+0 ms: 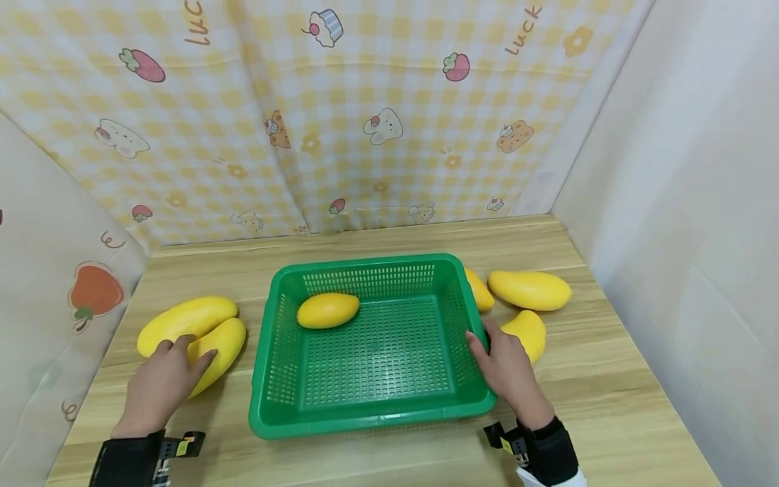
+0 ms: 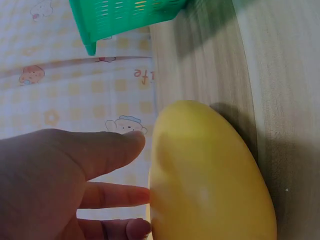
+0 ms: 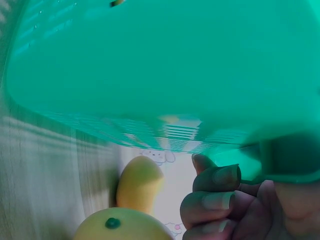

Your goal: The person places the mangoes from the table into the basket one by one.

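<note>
A green plastic basket (image 1: 377,423) stands mid-table with one yellow mango (image 1: 328,310) inside at its far left. My right hand (image 1: 511,368) grips the basket's right rim, thumb over the inside; in the right wrist view its fingers (image 3: 207,202) curl under the rim. At the left, two mangoes lie side by side, a far mango (image 1: 185,323) and a near mango (image 1: 219,353). My left hand (image 1: 159,382) is over them, thumb and fingers spread. In the left wrist view, its fingertips meet the side of a mango (image 2: 210,175), with the thumb just short of it.
Right of the basket lie a far-right mango (image 1: 529,291), a mango (image 1: 527,334) beside my right hand, and another mango (image 1: 479,291) partly hidden behind the basket. A checked cloth (image 1: 365,169) hangs at the table's back edge, and a white sheet (image 1: 669,237) borders the right side.
</note>
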{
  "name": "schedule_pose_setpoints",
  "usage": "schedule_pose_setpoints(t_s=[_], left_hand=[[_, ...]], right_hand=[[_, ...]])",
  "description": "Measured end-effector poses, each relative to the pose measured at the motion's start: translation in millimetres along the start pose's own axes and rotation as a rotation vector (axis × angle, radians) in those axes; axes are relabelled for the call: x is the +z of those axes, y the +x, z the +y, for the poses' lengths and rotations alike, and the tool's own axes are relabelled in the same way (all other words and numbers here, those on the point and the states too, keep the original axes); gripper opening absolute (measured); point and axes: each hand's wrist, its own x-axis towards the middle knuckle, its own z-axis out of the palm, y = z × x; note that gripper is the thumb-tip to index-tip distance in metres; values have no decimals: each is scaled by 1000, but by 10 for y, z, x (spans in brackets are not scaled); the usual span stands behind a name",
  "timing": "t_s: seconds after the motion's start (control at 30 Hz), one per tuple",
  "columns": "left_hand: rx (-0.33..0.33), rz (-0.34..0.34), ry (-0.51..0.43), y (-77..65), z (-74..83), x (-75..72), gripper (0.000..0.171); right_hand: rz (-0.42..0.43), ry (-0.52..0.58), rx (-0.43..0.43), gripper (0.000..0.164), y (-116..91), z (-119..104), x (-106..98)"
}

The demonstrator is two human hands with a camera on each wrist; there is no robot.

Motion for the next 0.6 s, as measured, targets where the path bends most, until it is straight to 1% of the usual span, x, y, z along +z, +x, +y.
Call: schedule_pose_setpoints(t_s=[0.2, 0.5, 0.6], left_hand=[[16, 1, 17, -13, -5, 42, 56], [82, 35, -8, -42, -13, 39, 41], [105, 62, -13, -55, 11, 48, 34]], right_hand=[[5, -2, -6, 38, -1, 7, 13], [2, 5, -2, 38, 2, -3, 9], [3, 7, 1, 38, -1, -6, 3]])
